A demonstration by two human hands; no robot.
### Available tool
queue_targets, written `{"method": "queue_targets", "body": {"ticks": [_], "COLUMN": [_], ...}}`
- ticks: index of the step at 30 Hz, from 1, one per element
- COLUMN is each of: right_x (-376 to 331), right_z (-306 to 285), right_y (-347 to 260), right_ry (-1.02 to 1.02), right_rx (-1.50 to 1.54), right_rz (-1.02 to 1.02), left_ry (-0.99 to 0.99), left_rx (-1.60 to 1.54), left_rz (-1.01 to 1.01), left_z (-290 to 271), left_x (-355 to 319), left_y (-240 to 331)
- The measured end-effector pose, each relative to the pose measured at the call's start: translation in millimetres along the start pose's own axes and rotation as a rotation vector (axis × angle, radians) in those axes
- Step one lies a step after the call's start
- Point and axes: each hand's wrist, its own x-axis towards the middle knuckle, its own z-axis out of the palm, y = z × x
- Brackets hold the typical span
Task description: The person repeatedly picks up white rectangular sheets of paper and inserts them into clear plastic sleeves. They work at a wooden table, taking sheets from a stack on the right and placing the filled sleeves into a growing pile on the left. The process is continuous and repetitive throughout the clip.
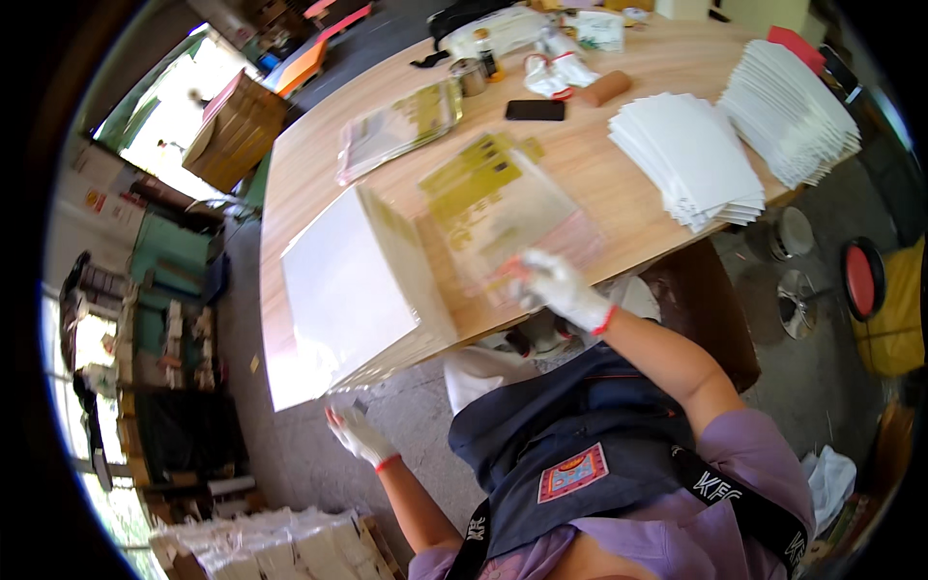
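Observation:
My left hand [361, 437], in a white glove with bare fingertips, is below the table's near left edge, close to the corner of a tall stack of white sheets [348, 271]. Its fingers are stretched out and hold nothing I can see. My right hand [565, 292], gloved the same way, is over the near end of clear plastic bags with gold print [474, 198]. Motion smears its fingers, so whether they grip the top bag cannot be made out. The stack's side is clear and glossy, as if its sheets are in plastic sleeves.
More gold-printed bags [401, 130] lie farther back on the wooden table [304, 164]. A black phone [535, 110], a brown roll [606, 89], a metal can [469, 77] and a bottle [487, 58] stand or lie beyond. Fanned white sheets [686, 159] rest at right, beside another white stack [788, 111].

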Motion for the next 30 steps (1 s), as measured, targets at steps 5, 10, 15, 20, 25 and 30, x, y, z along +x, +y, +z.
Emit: {"method": "queue_targets", "body": {"ticks": [5,10,15,20,25,30], "right_x": [-57.5,-91.8,-81.6,-69.7,-87.5,-123.4], "right_z": [-175.0,-278.6,-287.6,-292.7,-260.3,-322.6], "right_y": [-18.3,-52.0,-60.4,-64.8,-74.7,-55.5], "right_ry": [0.879,1.004,1.064,1.029,0.963,0.775], "right_rx": [-0.196,0.043,0.326,0.384,0.562,0.697], "right_rz": [-0.193,0.146,0.035,0.016,-0.008,-0.205], "left_ry": [-0.234,-0.762,-0.914,-0.846,-1.102,-1.131], "left_rx": [0.003,0.331,0.269,0.662,0.777,0.833], "left_rz": [-0.153,0.386,0.737,1.01,0.955,0.926], "left_z": [40.4,119.3,219.9,303.9,305.2,307.1], "left_x": [-105.2,-148.3,-130.3,-108.8,-106.4,-112.4], "left_y": [21.0,56.8,103.9,86.3,96.8,117.4]}}
